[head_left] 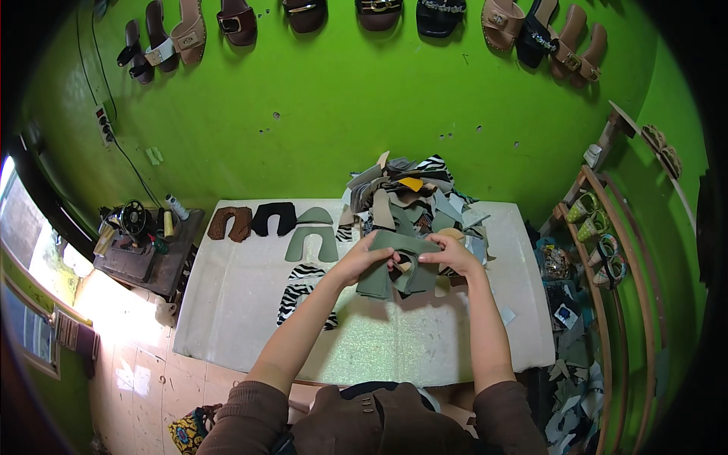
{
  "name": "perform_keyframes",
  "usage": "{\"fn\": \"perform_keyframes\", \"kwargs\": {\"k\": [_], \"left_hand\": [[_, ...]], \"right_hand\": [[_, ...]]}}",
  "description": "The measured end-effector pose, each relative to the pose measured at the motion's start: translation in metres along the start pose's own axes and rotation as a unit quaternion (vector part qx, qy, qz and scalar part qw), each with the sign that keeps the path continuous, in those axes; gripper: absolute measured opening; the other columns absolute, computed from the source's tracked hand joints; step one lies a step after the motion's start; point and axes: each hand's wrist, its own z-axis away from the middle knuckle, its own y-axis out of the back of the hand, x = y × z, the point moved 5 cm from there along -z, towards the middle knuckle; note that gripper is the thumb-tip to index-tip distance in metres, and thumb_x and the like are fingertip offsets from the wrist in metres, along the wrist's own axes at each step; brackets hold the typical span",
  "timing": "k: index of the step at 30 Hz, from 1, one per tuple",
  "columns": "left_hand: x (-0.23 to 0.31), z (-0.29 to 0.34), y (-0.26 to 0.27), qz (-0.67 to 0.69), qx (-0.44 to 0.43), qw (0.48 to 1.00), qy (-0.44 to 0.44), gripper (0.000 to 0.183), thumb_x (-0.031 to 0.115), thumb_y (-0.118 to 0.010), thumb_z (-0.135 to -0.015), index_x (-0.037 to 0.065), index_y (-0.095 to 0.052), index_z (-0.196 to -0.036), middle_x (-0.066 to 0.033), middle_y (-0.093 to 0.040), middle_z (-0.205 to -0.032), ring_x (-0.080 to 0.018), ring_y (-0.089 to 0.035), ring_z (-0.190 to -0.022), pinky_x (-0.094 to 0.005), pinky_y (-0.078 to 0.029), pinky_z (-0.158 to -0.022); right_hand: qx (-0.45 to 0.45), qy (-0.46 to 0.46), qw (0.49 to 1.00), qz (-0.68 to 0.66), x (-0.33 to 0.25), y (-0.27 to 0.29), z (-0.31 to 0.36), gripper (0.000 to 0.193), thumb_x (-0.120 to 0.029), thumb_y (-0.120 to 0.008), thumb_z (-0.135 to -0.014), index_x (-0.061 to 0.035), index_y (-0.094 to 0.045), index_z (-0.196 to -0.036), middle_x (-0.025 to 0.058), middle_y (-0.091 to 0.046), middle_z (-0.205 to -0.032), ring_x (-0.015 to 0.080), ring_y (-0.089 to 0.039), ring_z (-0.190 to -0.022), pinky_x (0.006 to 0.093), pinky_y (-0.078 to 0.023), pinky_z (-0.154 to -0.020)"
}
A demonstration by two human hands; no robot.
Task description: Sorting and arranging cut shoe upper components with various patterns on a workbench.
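Observation:
Over the middle of the white table (227,318), I hold a bundle of grey-green U-shaped cut pieces (373,282). My left hand (362,262) is closed on its left side, and my right hand (455,256) pinches the right side. The material looks like thin leather or synthetic sheet. Just behind my hands rises a heap of mixed scraps (447,201) in grey, zebra print, beige and yellow. To the left lie brown U-shaped pieces (229,224), black ones (273,218), grey-green ones (312,244) and zebra-print ones (296,299).
A sewing machine (133,224) with thread cones stands on a dark stand at left. Wooden racks (599,303) with footwear stand at right, beside scraps (572,394) piled low down. Sandals (307,15) hang along the green wall. A patterned bundle (186,432) lies at lower left.

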Motion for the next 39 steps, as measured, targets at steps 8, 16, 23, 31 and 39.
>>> {"fn": "perform_keyframes", "kwargs": {"k": [8,16,23,31,39], "left_hand": [[0.016,-0.004,0.004,0.113,0.004,0.993,0.021,0.031,0.008,-0.051,-0.086,0.002,-0.039,-0.114,-0.0125,-0.06,-0.096,-0.0164,-0.059,-0.082,-0.0306,-0.053,-0.072],[-0.027,-0.02,0.046,-0.005,0.115,0.988,0.107,0.024,0.012,-0.054,-0.086,-0.004,-0.052,-0.102,-0.0103,-0.062,-0.087,-0.0134,-0.06,-0.075,-0.0261,-0.051,-0.068],[-0.054,-0.034,0.07,-0.326,0.222,0.919,0.025,0.025,0.019,-0.062,-0.08,-0.003,-0.056,-0.088,-0.0053,-0.057,-0.073,-0.0106,-0.052,-0.065,-0.0259,-0.043,-0.058],[-0.058,-0.035,0.064,-0.463,0.254,0.849,-0.001,0.033,0.028,-0.063,-0.076,-0.002,-0.057,-0.087,-0.0146,-0.058,-0.073,-0.0231,-0.055,-0.065,-0.0337,-0.044,-0.064],[-0.036,-0.027,0.05,-0.482,0.179,0.858,-0.007,0.031,0.031,-0.062,-0.076,0.003,-0.061,-0.091,-0.0124,-0.061,-0.074,-0.0211,-0.059,-0.068,-0.0314,-0.046,-0.065]], "right_hand": [[0.03,0.004,0.928,-0.371,-0.001,-0.003,-0.004,0.031,-0.017,-0.057,-0.085,-0.0009,-0.051,-0.111,0.0063,-0.059,-0.099,0.0118,-0.059,-0.084,0.0252,-0.049,-0.073],[0.13,-0.13,0.91,-0.37,0.053,-0.005,-0.019,0.021,-0.012,-0.053,-0.086,0.0014,-0.052,-0.103,0.0085,-0.059,-0.093,0.0166,-0.058,-0.077,0.0299,-0.049,-0.067],[0.302,-0.102,0.941,-0.116,0.084,-0.015,-0.017,0.03,-0.012,-0.058,-0.081,0.0054,-0.054,-0.105,0.0115,-0.061,-0.092,0.0204,-0.059,-0.081,0.03,-0.046,-0.071],[0.34,-0.133,0.897,0.248,0.068,-0.019,-0.013,0.038,-0.021,-0.064,-0.071,-0.0009,-0.058,-0.103,0.0214,-0.057,-0.101,0.0362,-0.055,-0.094,0.0378,-0.044,-0.081],[0.311,-0.066,0.934,0.166,0.068,-0.019,-0.009,0.036,-0.014,-0.067,-0.068,-0.0054,-0.057,-0.101,0.0145,-0.059,-0.093,0.0316,-0.058,-0.085,0.0353,-0.045,-0.076]]}}
